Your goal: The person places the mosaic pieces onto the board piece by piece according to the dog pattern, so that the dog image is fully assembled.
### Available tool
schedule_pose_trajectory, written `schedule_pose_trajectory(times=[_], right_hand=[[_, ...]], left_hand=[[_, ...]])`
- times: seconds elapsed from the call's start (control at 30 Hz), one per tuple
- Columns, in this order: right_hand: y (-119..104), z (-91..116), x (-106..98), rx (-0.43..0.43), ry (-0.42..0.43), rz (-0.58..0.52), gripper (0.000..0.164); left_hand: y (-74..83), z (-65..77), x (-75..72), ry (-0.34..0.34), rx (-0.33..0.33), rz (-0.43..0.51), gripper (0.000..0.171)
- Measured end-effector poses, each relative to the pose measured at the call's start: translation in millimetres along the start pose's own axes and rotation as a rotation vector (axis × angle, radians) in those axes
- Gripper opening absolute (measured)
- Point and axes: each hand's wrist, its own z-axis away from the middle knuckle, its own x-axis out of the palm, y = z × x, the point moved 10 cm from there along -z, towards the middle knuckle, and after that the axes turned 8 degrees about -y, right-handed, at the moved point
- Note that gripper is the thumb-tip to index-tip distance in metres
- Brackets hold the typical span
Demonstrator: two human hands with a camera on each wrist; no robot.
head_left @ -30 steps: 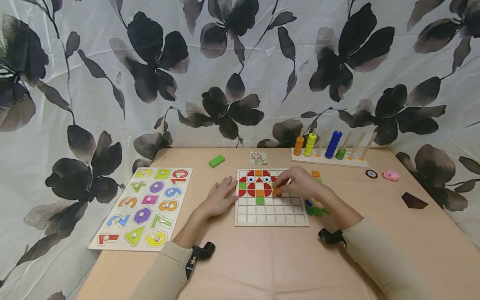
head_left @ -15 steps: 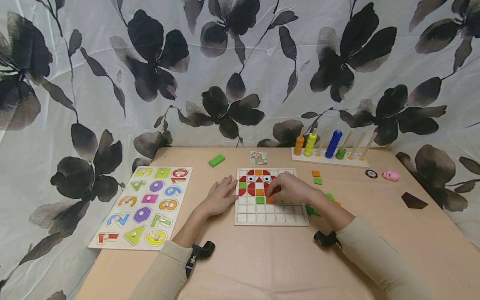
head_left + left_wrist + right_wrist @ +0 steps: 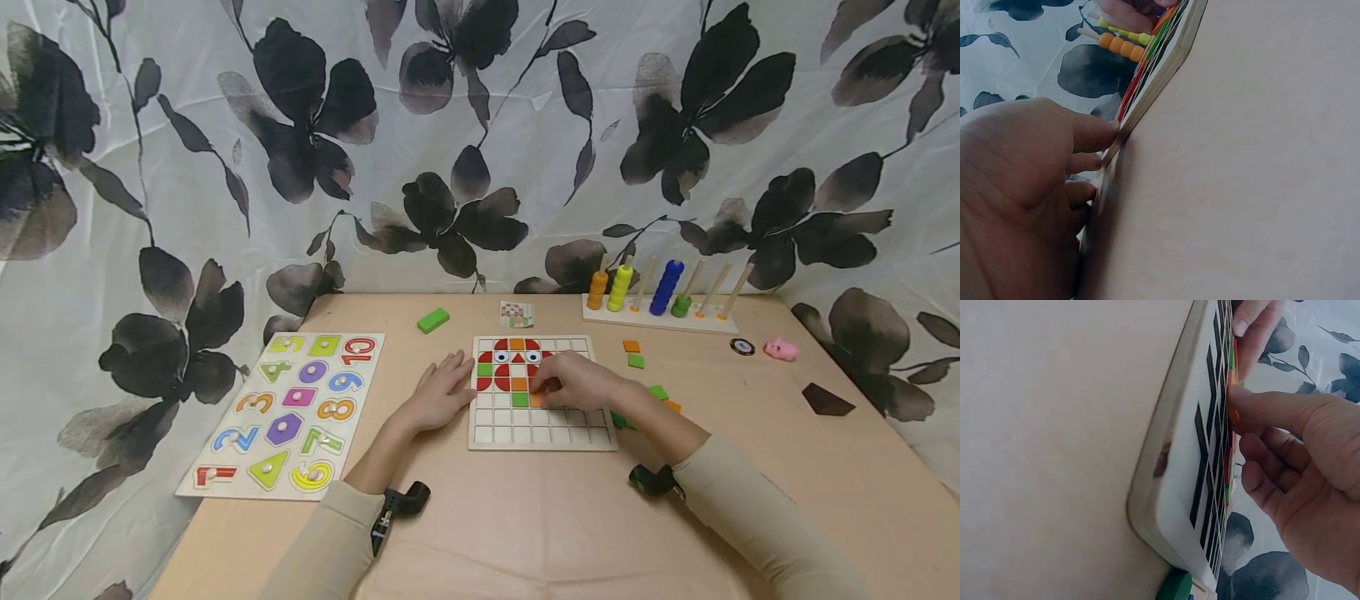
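Observation:
A white grid board (image 3: 540, 437) lies mid-table, with red, green and orange tiles forming a face-like pattern in its upper left. My right hand (image 3: 576, 382) reaches over it and pinches an orange square tile (image 3: 1234, 415) between thumb and forefinger, down at the board's surface. In the head view this tile sits just right of a green tile (image 3: 520, 400), partly covered by the fingertips. My left hand (image 3: 441, 392) rests on the table with fingers extended, its thumb touching the board's left edge, as the left wrist view shows.
Loose green tiles (image 3: 636, 362) and orange tiles (image 3: 632, 346) lie right of the board, some behind my right wrist. A number puzzle (image 3: 352, 446) is at left. Behind are a green block (image 3: 432, 321), a picture card (image 3: 517, 315) and a bead-peg stand (image 3: 660, 319); a pink pig (image 3: 782, 351) stands right.
My right hand has moved left and nearer, carrying the orange tile to the cell beside the green tile; over the last half second it barely moves. My left hand stays in place.

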Motion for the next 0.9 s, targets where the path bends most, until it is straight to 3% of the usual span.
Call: schedule_pose_trajectory(times=[0.3,0.43,0.67,0.9], right_hand=[[-3.4,7.4,0.6,-0.011,0.023,0.09,0.021],[2.4,21.7,-8.0,-0.004,0.091,0.085,0.023],[36.3,75.8,-38.8,0.058,0.189,-0.113,0.031],[87.7,133.1,-39.8,0.135,0.05,-0.228,0.034]], left_hand=[[2.4,0.6,-1.4,-0.001,0.0,-0.015,0.06],[3.1,1.7,-1.1,0.002,0.002,-0.016,0.06],[3.0,1.9,0.7,0.0,0.008,-0.01,0.059],[0.8,0.8,0.0,-0.001,0.004,-0.003,0.059]])
